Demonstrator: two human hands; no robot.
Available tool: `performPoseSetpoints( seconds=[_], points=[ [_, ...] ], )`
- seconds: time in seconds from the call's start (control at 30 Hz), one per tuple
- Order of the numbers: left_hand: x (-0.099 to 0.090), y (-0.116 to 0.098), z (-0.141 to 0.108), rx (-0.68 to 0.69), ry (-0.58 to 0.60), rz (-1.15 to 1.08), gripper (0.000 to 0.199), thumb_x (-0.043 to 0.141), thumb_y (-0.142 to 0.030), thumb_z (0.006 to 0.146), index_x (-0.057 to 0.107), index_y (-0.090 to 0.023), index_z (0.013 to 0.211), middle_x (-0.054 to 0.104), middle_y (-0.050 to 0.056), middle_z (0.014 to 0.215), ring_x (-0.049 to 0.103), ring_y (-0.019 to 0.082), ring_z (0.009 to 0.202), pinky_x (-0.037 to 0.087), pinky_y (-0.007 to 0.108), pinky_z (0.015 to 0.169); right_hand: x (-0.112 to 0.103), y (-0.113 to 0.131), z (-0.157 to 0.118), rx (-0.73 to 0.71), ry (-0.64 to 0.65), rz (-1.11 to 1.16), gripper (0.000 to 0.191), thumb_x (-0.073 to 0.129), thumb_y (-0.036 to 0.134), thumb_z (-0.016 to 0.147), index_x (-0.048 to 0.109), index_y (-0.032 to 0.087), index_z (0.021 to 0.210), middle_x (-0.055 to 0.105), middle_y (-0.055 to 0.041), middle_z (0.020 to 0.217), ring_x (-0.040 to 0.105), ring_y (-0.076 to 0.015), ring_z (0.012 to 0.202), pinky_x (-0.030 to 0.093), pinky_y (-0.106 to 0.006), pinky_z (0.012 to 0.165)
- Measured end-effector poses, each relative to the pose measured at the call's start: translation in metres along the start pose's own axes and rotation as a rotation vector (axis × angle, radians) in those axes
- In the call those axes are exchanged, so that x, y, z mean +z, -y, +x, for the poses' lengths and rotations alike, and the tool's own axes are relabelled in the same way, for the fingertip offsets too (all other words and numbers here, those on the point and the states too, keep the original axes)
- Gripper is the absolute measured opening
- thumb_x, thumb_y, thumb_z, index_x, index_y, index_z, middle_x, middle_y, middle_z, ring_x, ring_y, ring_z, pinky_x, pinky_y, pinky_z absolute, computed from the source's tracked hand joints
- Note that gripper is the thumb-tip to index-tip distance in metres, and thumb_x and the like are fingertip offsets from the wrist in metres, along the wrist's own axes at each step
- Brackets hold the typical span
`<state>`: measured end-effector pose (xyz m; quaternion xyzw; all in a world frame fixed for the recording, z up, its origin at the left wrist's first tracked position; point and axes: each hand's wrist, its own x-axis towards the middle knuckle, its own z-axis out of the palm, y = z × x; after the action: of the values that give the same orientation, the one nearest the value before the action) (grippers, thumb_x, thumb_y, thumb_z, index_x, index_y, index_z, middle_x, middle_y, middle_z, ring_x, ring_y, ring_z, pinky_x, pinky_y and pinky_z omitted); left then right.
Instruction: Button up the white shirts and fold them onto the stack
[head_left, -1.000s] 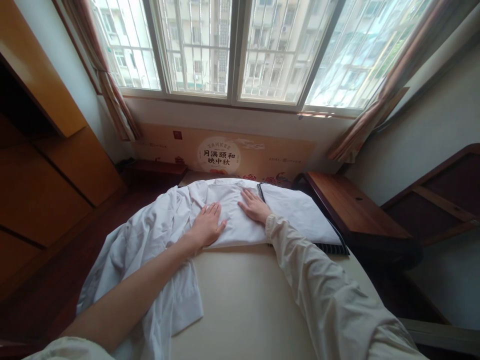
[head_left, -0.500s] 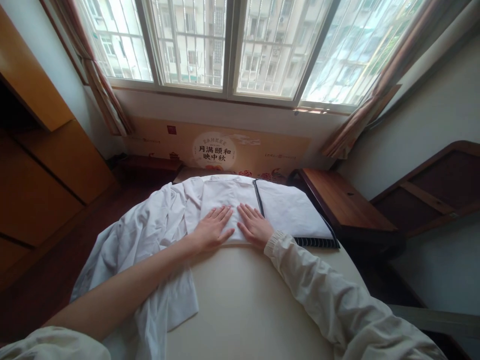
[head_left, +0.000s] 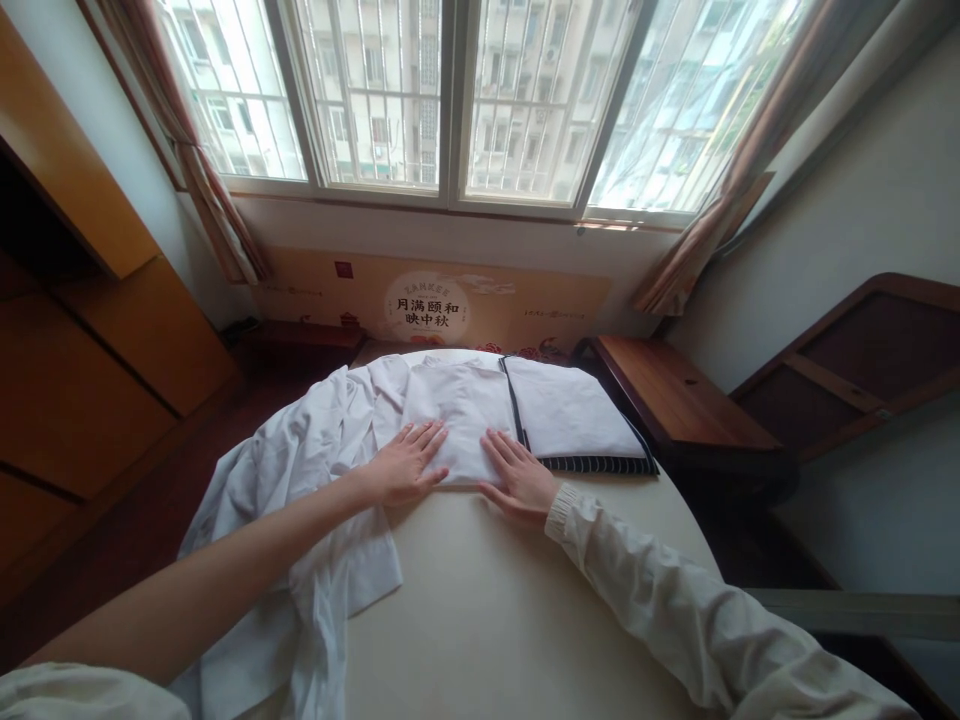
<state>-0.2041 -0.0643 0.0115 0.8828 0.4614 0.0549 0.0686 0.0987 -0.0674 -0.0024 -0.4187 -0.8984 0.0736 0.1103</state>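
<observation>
White cloth (head_left: pixel 457 400) lies flat near the far side of a pale rounded table (head_left: pixel 480 610). My left hand (head_left: pixel 409 463) rests palm down on it, fingers spread, holding nothing. Loose folds of the cloth bunch to the left and hang toward the near side. My right hand (head_left: pixel 519 480) lies open at the cloth's near edge, its fingers on the fabric. Just right of that hand is a folded white piece with dark striped trim (head_left: pixel 574 410). The undersides of both hands are hidden.
Beyond the table stand a banner with writing (head_left: pixel 427 305) and a barred window (head_left: pixel 517 110). A wooden desk (head_left: pixel 675 390) is at the right, beside a dark-panelled wooden frame (head_left: pixel 862 360). Orange-brown cabinets (head_left: pixel 120 370) stand at the left.
My hands have moved apart, the left one slightly leftward, the right one slightly right and nearer. Both stay spread on the cloth. The camera view has shifted a little.
</observation>
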Motion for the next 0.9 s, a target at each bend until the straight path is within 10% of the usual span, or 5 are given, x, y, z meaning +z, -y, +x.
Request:
performPoseSetpoints(
  seconds=[0.23,0.53,0.9],
  points=[
    [-0.025,-0.014,0.005,0.003,-0.168,0.004,0.056,0.041,-0.051,0.11,0.061,-0.016,0.15,0.06,0.016,0.157,0.057,0.03,0.146,0.038,0.045,0.126,-0.023,0.016,-0.004,-0.011,-0.033,0.052,0.062,0.046,0.048,0.109,0.051,0.014,0.16,0.051,-0.0181,0.165,0.05,-0.0347,0.151,0.033,-0.056,0.13],
    [0.009,0.013,0.097,-0.095,-0.13,-0.069,0.067,0.033,-0.046,0.11,0.033,-0.019,0.171,0.026,0.01,0.18,0.025,0.029,0.166,0.02,0.051,0.135,-0.002,-0.018,0.098,0.082,0.043,0.0,0.07,0.033,0.037,0.109,0.026,0.01,0.173,0.022,-0.0134,0.18,0.02,-0.0286,0.168,0.019,-0.05,0.136],
    [0.006,0.061,0.128,-0.356,-0.175,-0.089,0.082,0.034,-0.069,0.104,0.037,-0.019,0.17,0.025,0.013,0.18,0.022,0.034,0.167,0.011,0.059,0.135,-0.005,-0.058,0.146,0.245,0.115,0.079,0.078,0.03,0.063,0.11,0.024,0.02,0.175,0.015,-0.0073,0.182,0.011,-0.0292,0.169,0.013,-0.048,0.136]
  ],
)
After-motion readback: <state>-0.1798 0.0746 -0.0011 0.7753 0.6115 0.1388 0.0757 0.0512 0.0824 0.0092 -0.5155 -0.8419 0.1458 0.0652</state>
